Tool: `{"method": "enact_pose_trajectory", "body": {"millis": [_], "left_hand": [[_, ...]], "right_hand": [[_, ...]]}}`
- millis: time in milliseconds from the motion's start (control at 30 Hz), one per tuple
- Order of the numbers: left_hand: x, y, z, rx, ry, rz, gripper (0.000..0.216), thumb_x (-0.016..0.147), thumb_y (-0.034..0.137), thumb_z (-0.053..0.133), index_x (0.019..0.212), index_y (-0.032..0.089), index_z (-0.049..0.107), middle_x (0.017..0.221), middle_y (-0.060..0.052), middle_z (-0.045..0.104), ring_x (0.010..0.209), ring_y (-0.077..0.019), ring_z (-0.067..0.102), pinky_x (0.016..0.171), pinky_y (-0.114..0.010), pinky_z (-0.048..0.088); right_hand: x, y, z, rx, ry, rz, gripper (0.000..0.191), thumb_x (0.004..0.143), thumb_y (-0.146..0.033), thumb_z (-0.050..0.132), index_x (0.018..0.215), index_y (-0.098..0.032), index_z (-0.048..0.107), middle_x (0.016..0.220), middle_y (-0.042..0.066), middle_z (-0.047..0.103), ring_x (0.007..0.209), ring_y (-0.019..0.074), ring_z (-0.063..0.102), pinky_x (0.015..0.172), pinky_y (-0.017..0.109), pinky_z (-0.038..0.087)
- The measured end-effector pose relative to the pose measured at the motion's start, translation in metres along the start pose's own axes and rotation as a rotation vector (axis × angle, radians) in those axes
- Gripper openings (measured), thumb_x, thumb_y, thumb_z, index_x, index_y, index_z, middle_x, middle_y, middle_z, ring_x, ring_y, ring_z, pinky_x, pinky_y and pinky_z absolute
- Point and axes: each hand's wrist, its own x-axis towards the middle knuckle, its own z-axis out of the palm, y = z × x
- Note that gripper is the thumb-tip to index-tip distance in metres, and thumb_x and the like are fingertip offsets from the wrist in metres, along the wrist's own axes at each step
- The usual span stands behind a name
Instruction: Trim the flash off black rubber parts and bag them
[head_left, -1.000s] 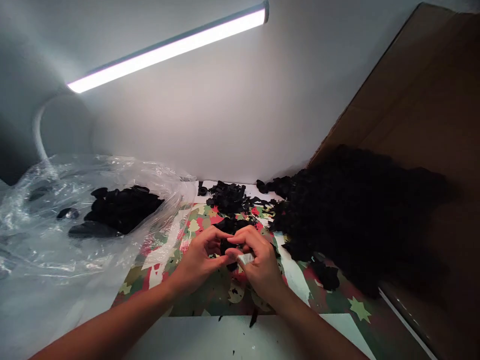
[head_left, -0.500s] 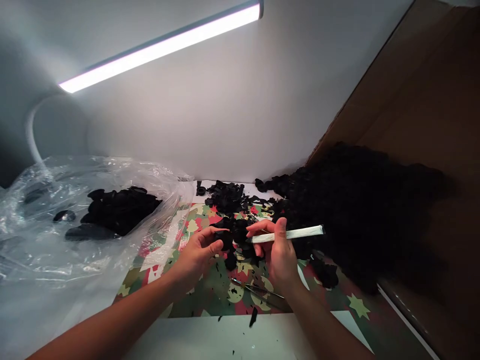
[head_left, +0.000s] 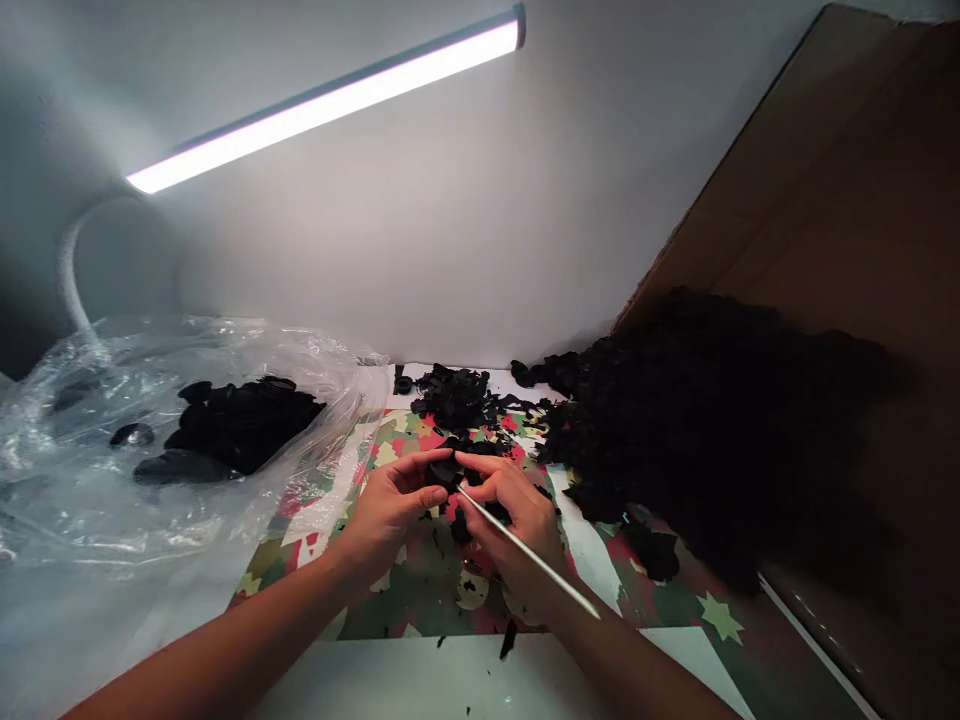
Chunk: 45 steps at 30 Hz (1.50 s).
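Note:
Between the thumb and fingers of my left hand [head_left: 384,508] is a small black piece [head_left: 444,471], thin and dark like rubber. My right hand [head_left: 517,515] grips a slim white stick-like tool [head_left: 536,554]; its tip meets the black piece and its back end slants down over my right wrist. Both hands' fingertips come together around the piece. Under and behind them, more black pieces [head_left: 480,448] lie on a patterned red and green sheet [head_left: 420,590]. The tool's exact tip is too small to make out.
A clear plastic bag [head_left: 90,500] with black discs [head_left: 240,425] lies at left. Black scraps [head_left: 454,395] sit by the wall. A large black heap [head_left: 720,430] spills from a cardboard box [head_left: 810,200] at right. A tube lamp [head_left: 330,100] hangs above.
My right hand has turned and moved left to the piece in my left hand. The white tool has swung from pointing right to slanting down right. Metal tweezers on the sheet are now mostly hidden.

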Motion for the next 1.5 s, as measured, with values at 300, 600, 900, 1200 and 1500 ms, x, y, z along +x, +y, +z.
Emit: {"method": "enact_pose_trajectory", "body": {"millis": [300, 600, 900, 1200, 1500], "left_hand": [[0.001, -0.003, -0.002, -0.032, 0.034, 0.023, 0.048, 0.055, 0.023, 0.098, 0.099, 0.018, 0.079, 0.088, -0.005, 0.077, 0.078, -0.0162, 0.069, 0.070, -0.024, 0.054], [-0.001, -0.006, -0.002, 0.031, 0.039, 0.071, 0.045, 0.056, 0.020, 0.097, 0.096, 0.018, 0.076, 0.085, -0.003, 0.076, 0.073, -0.0166, 0.070, 0.071, -0.027, 0.055], [-0.001, -0.002, 0.001, -0.022, -0.029, 0.010, 0.055, 0.054, 0.019, 0.098, 0.104, 0.018, 0.076, 0.073, -0.001, 0.072, 0.064, -0.0133, 0.064, 0.061, -0.022, 0.050], [-0.009, 0.004, 0.008, -0.136, -0.126, 0.002, 0.047, 0.058, 0.035, 0.098, 0.097, 0.017, 0.079, 0.086, -0.006, 0.073, 0.076, -0.0165, 0.065, 0.069, -0.025, 0.051], [-0.004, 0.004, 0.005, -0.224, -0.034, -0.022, 0.042, 0.062, 0.032, 0.096, 0.097, 0.019, 0.076, 0.099, -0.005, 0.071, 0.091, -0.0158, 0.066, 0.078, -0.023, 0.052]], "right_hand": [[-0.003, 0.009, 0.004, -0.082, -0.041, -0.035, 0.009, 0.097, -0.018, 0.058, 0.091, -0.025, 0.061, 0.121, 0.007, 0.074, 0.112, 0.0241, 0.067, 0.097, 0.042, 0.050], [-0.002, -0.001, 0.006, -0.147, -0.026, -0.073, 0.017, 0.099, -0.016, 0.052, 0.086, -0.024, 0.059, 0.108, 0.007, 0.076, 0.097, 0.0227, 0.070, 0.090, 0.042, 0.052], [0.007, 0.019, -0.002, -0.210, 0.064, 0.117, 0.016, 0.100, -0.021, 0.048, 0.098, -0.024, 0.063, 0.104, 0.006, 0.074, 0.094, 0.0225, 0.067, 0.085, 0.035, 0.051], [0.019, 0.033, -0.032, -0.103, -0.162, 0.285, 0.021, 0.095, -0.029, 0.058, 0.075, -0.022, 0.060, 0.093, 0.004, 0.078, 0.081, 0.0209, 0.070, 0.073, 0.032, 0.051], [0.011, 0.009, -0.016, 0.154, 0.009, 0.311, 0.023, 0.093, -0.029, 0.063, 0.072, -0.022, 0.061, 0.099, 0.006, 0.074, 0.088, 0.0218, 0.069, 0.077, 0.034, 0.051]]}}
